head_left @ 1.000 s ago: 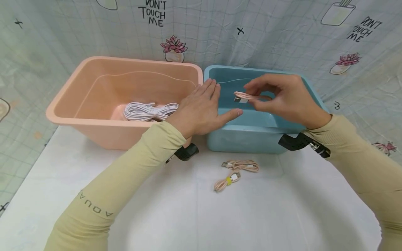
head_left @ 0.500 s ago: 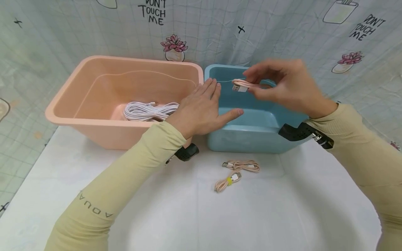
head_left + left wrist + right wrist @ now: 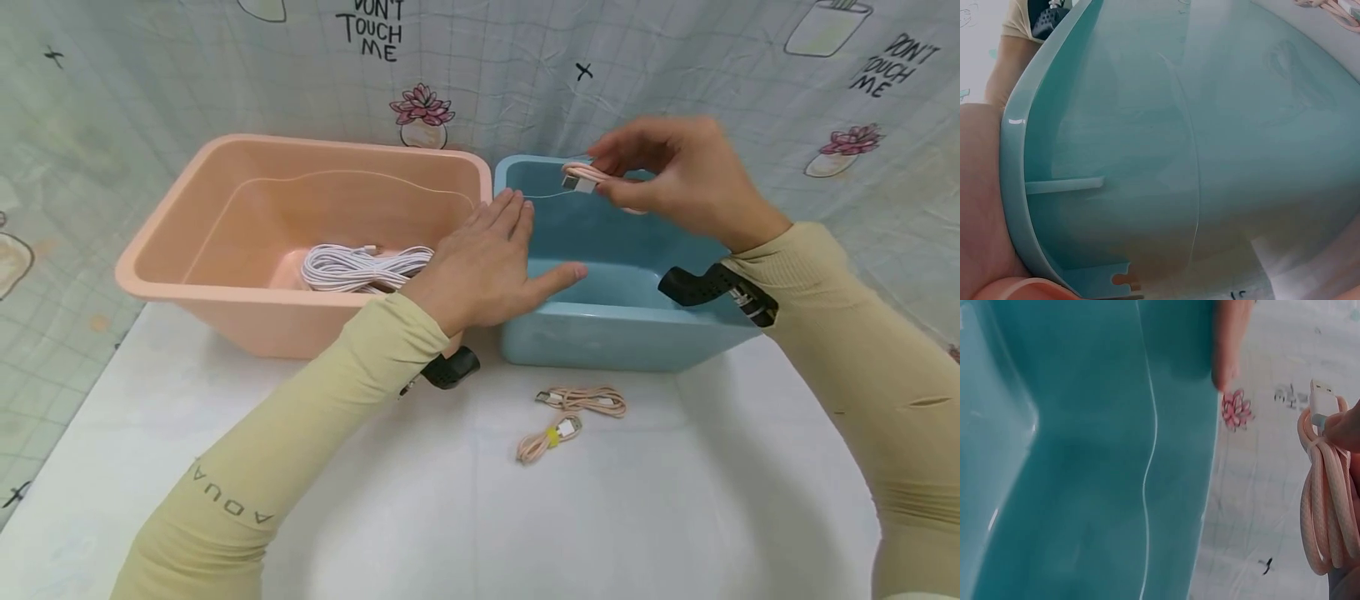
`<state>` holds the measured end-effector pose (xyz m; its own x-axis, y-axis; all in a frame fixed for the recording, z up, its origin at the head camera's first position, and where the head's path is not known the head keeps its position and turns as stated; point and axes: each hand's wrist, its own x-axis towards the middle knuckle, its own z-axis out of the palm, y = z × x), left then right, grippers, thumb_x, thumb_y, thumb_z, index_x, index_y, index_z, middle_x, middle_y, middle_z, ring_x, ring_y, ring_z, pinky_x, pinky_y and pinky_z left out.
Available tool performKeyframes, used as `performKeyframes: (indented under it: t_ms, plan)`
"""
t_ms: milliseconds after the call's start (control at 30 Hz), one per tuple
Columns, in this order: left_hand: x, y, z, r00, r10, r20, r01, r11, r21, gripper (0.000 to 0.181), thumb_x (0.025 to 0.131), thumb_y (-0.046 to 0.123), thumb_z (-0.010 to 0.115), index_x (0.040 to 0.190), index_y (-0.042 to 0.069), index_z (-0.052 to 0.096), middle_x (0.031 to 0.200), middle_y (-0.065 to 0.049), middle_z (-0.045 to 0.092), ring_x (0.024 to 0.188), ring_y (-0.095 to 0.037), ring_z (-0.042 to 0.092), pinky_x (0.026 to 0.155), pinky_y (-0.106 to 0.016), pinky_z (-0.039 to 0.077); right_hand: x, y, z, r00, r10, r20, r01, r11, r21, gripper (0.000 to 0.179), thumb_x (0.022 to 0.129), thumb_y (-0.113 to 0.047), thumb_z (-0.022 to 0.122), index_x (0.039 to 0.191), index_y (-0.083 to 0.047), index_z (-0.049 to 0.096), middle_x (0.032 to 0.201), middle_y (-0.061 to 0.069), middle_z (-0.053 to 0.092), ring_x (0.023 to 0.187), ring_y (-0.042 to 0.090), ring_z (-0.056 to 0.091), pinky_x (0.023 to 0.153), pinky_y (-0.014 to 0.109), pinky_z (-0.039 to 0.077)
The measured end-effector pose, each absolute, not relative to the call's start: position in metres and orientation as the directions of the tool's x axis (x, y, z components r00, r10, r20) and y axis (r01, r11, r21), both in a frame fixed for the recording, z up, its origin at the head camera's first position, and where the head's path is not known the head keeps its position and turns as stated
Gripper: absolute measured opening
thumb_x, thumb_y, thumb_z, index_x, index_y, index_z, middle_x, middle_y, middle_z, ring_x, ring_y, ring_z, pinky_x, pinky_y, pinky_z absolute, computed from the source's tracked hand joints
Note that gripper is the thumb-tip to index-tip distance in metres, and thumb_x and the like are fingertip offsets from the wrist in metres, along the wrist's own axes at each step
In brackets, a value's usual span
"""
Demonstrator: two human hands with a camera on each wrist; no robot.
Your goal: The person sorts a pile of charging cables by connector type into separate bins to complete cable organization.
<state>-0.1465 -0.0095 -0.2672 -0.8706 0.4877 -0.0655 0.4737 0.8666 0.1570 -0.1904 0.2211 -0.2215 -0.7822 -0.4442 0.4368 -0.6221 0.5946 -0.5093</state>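
Observation:
My right hand pinches a coiled pink USB cable between thumb and fingers, over the far part of the blue bin. In the right wrist view the cable's loops and white USB plug show beside the thumb. My left hand lies with straight fingers across the neighbouring rims of the blue bin and the peach bin. Coiled white cables lie on the peach bin's floor, partly hidden behind the left forearm. From the left wrist, the blue bin's outer wall fills the view.
Two more coiled pink cables lie on the white table in front of the blue bin: one loose coil and one with a yellow tie. A printed curtain hangs close behind both bins.
My right hand has risen and moved away from me with the pink USB cable, from over the bin's middle toward its far rim. The left hand stays on the rims.

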Motion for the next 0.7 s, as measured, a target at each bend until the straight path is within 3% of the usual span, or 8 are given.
performKeyframes:
  t_ms: [700]
  plan:
    - [-0.147, -0.009, -0.269, -0.869, 0.491, -0.064, 0.478, 0.866, 0.146, 0.103, 0.086, 0.083, 0.013, 0.157, 0.009, 0.006, 0.167, -0.006, 0.000, 0.156, -0.020, -0.005, 0.129, -0.036, 0.002, -0.226, 0.234, -0.246, -0.860, -0.380, 0.342, -0.509, 0.582, -0.634, 0.035, 0.081, -0.009, 0.077, 0.116, -0.008, 0.071, 0.090, -0.009, 0.070, 0.080, 0.005, 0.069, 0.069, 0.009, 0.053]
